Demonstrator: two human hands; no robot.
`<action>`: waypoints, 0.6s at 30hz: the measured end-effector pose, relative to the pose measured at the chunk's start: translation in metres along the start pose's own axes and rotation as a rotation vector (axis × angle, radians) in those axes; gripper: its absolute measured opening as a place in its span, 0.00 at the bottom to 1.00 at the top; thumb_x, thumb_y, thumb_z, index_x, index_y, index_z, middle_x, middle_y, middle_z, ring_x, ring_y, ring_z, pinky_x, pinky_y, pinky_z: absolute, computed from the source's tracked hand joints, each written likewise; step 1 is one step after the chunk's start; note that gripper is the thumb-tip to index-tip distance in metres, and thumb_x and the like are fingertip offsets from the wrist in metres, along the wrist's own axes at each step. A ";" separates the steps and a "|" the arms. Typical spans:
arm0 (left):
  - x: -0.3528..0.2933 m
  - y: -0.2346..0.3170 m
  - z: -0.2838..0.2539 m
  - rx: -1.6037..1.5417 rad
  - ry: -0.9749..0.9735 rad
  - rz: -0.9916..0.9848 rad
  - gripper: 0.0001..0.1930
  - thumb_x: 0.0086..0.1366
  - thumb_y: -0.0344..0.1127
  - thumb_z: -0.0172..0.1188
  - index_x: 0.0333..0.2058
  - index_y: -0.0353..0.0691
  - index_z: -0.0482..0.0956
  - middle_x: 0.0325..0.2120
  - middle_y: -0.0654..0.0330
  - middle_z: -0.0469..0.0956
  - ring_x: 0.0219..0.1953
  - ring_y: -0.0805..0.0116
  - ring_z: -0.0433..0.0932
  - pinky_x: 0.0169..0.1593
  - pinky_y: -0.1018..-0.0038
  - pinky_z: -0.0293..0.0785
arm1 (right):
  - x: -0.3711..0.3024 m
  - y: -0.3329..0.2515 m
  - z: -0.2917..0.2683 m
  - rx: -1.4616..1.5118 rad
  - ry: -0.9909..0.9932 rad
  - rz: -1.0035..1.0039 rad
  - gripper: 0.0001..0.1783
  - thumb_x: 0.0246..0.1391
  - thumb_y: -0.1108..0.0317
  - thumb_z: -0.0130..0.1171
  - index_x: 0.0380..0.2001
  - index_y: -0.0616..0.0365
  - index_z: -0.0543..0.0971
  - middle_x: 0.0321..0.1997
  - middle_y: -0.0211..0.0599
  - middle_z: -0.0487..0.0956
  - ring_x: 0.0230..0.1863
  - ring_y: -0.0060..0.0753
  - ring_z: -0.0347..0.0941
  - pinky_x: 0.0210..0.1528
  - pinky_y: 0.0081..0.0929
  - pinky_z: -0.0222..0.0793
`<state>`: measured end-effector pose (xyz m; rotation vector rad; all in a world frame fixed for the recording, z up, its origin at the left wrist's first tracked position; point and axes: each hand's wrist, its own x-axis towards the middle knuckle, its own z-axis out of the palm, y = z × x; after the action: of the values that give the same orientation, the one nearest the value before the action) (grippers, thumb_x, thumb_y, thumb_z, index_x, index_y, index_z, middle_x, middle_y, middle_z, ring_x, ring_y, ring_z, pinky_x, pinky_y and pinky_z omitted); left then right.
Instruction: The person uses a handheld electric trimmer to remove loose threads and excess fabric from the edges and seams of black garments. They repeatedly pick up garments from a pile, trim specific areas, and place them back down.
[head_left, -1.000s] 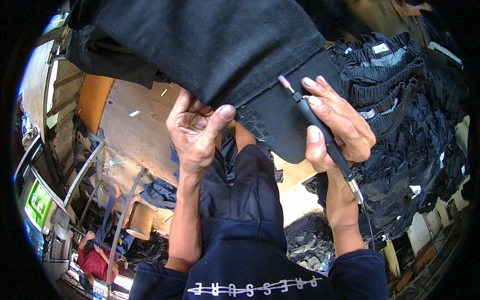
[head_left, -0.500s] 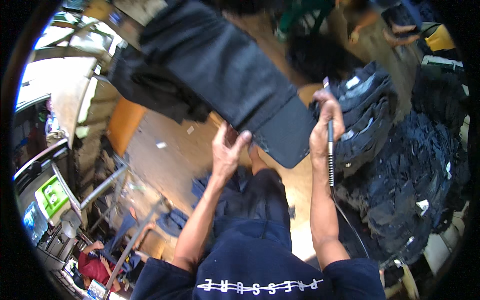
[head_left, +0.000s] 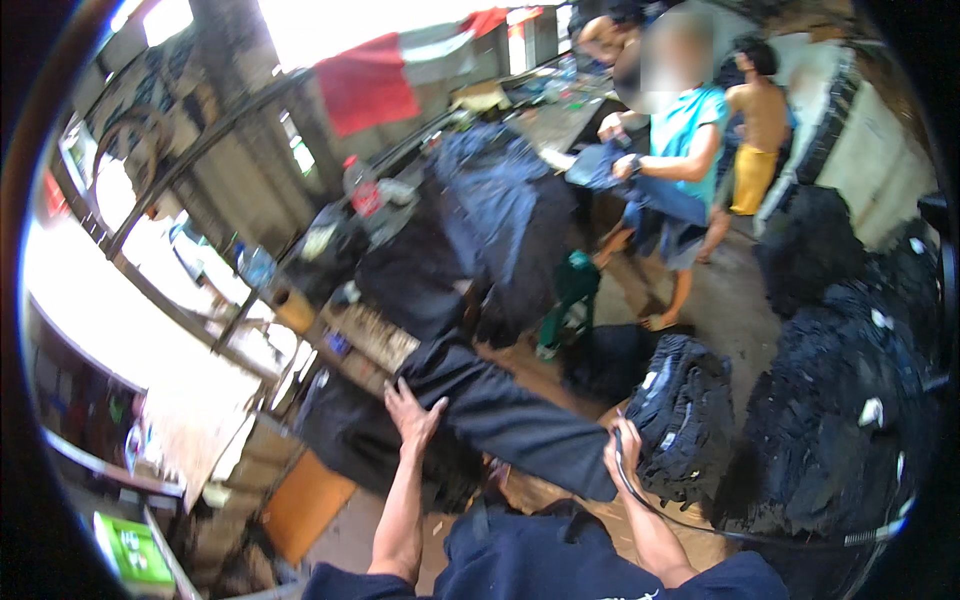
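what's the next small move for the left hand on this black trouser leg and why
I'd probably curl the left hand onto the near edge of the black trouser leg: its fingers are spread beside the cloth, while the right hand is at the leg's lower end, so a second grip might steady it.

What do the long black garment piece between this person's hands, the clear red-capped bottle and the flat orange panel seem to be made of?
Long black garment piece: probably woven cotton or denim; matte, with soft creases.
Clear red-capped bottle: likely plastic, given its see-through body, though glass isn't excluded.
Flat orange panel: perhaps painted or varnished wood, evenly coloured and straight-edged; blur hides any grain.
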<state>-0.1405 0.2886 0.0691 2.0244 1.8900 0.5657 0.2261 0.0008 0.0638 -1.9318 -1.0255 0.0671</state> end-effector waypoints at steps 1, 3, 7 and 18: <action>0.008 -0.001 0.001 -0.001 -0.019 0.082 0.61 0.57 0.59 0.81 0.78 0.32 0.58 0.79 0.33 0.52 0.79 0.32 0.51 0.82 0.45 0.50 | -0.010 0.006 -0.029 -0.070 0.061 -0.013 0.08 0.55 0.83 0.54 0.33 0.60 0.79 0.31 0.49 0.76 0.36 0.58 0.77 0.41 0.47 0.71; 0.016 0.002 0.002 0.003 -0.073 0.194 0.60 0.55 0.60 0.82 0.75 0.29 0.62 0.77 0.32 0.55 0.79 0.32 0.52 0.82 0.44 0.48 | -0.025 0.013 -0.081 -0.222 0.121 -0.043 0.07 0.57 0.82 0.55 0.34 0.61 0.80 0.33 0.49 0.77 0.38 0.58 0.78 0.43 0.47 0.71; 0.031 0.015 0.009 0.070 -0.219 0.180 0.44 0.56 0.47 0.81 0.64 0.27 0.70 0.72 0.30 0.62 0.77 0.28 0.55 0.82 0.43 0.48 | -0.052 -0.001 -0.098 -0.291 0.217 0.029 0.11 0.54 0.80 0.57 0.38 0.57 0.82 0.35 0.46 0.77 0.43 0.56 0.76 0.50 0.48 0.69; 0.088 -0.042 0.075 0.355 -0.044 0.643 0.32 0.74 0.48 0.66 0.65 0.28 0.74 0.59 0.31 0.79 0.60 0.31 0.79 0.66 0.48 0.74 | -0.076 0.024 -0.124 -0.379 0.353 0.026 0.09 0.63 0.79 0.53 0.41 0.57 0.81 0.36 0.46 0.78 0.42 0.57 0.77 0.47 0.47 0.70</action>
<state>-0.1361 0.3821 -0.0100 2.8689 1.3549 0.3321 0.2438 -0.1431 0.0921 -2.1928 -0.8154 -0.4690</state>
